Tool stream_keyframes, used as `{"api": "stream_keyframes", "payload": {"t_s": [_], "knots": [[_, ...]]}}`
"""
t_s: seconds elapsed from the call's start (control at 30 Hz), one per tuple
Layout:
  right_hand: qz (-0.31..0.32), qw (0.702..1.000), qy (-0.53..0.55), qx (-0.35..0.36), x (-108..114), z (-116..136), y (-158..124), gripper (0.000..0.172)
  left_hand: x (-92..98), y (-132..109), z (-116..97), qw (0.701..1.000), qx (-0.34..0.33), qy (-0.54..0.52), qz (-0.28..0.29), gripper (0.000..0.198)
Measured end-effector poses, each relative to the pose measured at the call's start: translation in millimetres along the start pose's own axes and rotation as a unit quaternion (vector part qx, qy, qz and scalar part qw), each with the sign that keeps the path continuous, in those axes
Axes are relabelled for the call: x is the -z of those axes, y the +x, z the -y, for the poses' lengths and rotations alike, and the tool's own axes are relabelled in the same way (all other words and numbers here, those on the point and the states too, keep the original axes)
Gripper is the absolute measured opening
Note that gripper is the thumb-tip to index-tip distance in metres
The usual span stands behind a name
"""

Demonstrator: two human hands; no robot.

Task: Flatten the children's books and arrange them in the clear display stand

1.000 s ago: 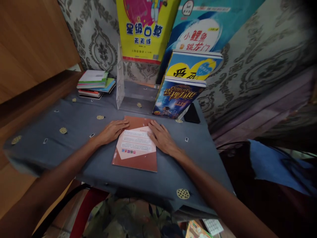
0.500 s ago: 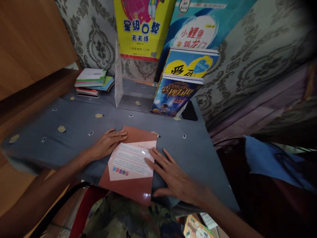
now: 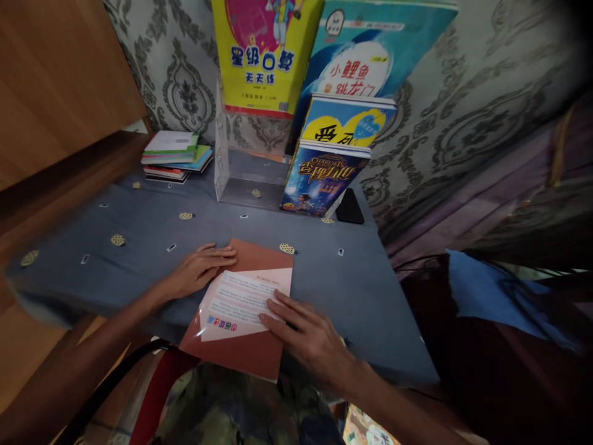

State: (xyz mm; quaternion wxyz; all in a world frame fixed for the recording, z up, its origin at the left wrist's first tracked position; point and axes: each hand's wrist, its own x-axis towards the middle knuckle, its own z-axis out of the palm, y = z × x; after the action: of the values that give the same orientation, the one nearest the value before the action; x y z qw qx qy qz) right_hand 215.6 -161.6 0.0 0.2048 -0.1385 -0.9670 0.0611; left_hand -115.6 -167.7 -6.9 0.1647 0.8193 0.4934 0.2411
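Note:
A thin reddish-brown book (image 3: 250, 253) with a white printed panel lies on the cloth-covered table, its lower edge reaching over the table's front edge toward my lap. Its print is upside down to me. My left hand (image 3: 197, 270) rests at the book's upper left edge, fingers stretched out and their tips on the cover; its thumb is hidden. Across the right side of the cover lies my right hand (image 3: 312, 337), fingers extended over the white panel, thumb out of sight.
A clear acrylic book stand (image 3: 222, 148) holds a yellow workbook (image 3: 259, 93), a teal book (image 3: 370, 37), a blue and yellow book (image 3: 347, 120) and a dark blue book (image 3: 324, 179). A black phone (image 3: 351, 207) lies beside it. Stacked books (image 3: 173, 151) sit at the back left.
My right hand has slid left and slightly down, farther over the cover. The book's lower left corner has shifted slightly left. My left hand stays at the upper left edge.

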Motion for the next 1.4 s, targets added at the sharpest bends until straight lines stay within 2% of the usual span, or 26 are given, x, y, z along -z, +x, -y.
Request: {"api": "stream_keyframes", "payload": {"t_s": [0.17,0.23,0.3,0.4,0.47,0.57,0.63,0.73,0.83,0.9,0.97,1.0,1.07,1.13,1.17,1.2,1.27,1.33,1.4], "knots": [[-0.082,0.988,0.131,-0.03,24.4,-10.9,20.9,0.033,15.2,4.0,0.2,0.992,0.004,-0.122,0.016,0.042],[-0.121,0.973,0.182,-0.07,33.3,-14.5,29.1,0.033,20.6,6.8,-3.0,0.983,0.005,-0.181,0.01,0.039],[-0.147,0.957,0.217,-0.122,40.2,-18.3,37.2,0.031,23.7,10.2,-8.6,0.974,0.018,-0.227,-0.003,0.046],[-0.2,0.927,0.246,-0.2,45.8,-24.8,50.7,0.027,22.2,17.4,-20.7,0.954,0.084,-0.281,-0.063,0.048],[-0.25,0.902,0.262,-0.236,47.5,-29.8,61.7,0.028,17.8,24.6,-29.2,0.924,0.138,-0.329,-0.137,0.051],[-0.302,0.862,0.307,-0.268,49.8,-38.1,80.4,0.033,10.6,39.0,-39.7,0.875,0.177,-0.387,-0.23,0.061],[-0.306,0.838,0.357,-0.278,50.1,-44.3,92.7,0.035,7.7,49.0,-45.2,0.845,0.198,-0.409,-0.282,0.063],[-0.278,0.798,0.448,-0.292,42.7,-55.3,107.7,0.04,5.9,59.9,-50.0,0.791,0.234,-0.453,-0.339,0.056],[-0.238,0.747,0.524,-0.333,24.1,-69.7,116.9,0.047,3.8,62.6,-47.6,0.752,0.261,-0.497,-0.345,0.046],[-0.223,0.723,0.547,-0.358,9.1,-81.4,120.0,0.051,2.1,59.6,-40.8,0.742,0.282,-0.511,-0.329,0.045],[-0.216,0.718,0.545,-0.375,-4.5,-94.3,120.9,0.054,1.5,53.5,-30.5,0.757,0.301,-0.502,-0.291,0.046],[-0.21,0.724,0.535,-0.381,-10.0,-100.6,120.6,0.054,2.1,49.6,-24.4,0.778,0.307,-0.482,-0.262,0.046],[-0.186,0.755,0.494,-0.389,-18.1,-112.1,118.7,0.052,5.1,41.4,-11.7,0.847,0.306,-0.388,-0.197,0.042],[-0.158,0.799,0.426,-0.394,-22.8,-120.7,115.2,0.043,10.1,34.2,-0.3,0.921,0.288,-0.215,-0.152,0.033],[-0.147,0.818,0.391,-0.397,-24.2,-123.7,113.1,0.035,12.6,31.7,4.2,0.943,0.276,-0.118,-0.141,0.027],[-0.139,0.831,0.36,-0.402,-25.1,-125.8,111.0,0.027,14.7,30.3,7.6,0.955,0.263,-0.028,-0.136,0.021],[-0.119,0.844,0.319,-0.414,-25.9,-127.6,106.9,0.018,16.8,31.3,11.7,0.957,0.236,0.101,-0.139,0.016],[-0.095,0.86,0.279,-0.417,-25.4,-126.7,103.8,0.019,15.8,37.2,13.0,0.955,0.201,0.168,-0.137,0.019],[-0.083,0.888,0.207,-0.402,-24.2,-123.4,102.9,0.021,12.3,46.1,13.2,0.957,0.165,0.203,-0.128,0.023]]}}
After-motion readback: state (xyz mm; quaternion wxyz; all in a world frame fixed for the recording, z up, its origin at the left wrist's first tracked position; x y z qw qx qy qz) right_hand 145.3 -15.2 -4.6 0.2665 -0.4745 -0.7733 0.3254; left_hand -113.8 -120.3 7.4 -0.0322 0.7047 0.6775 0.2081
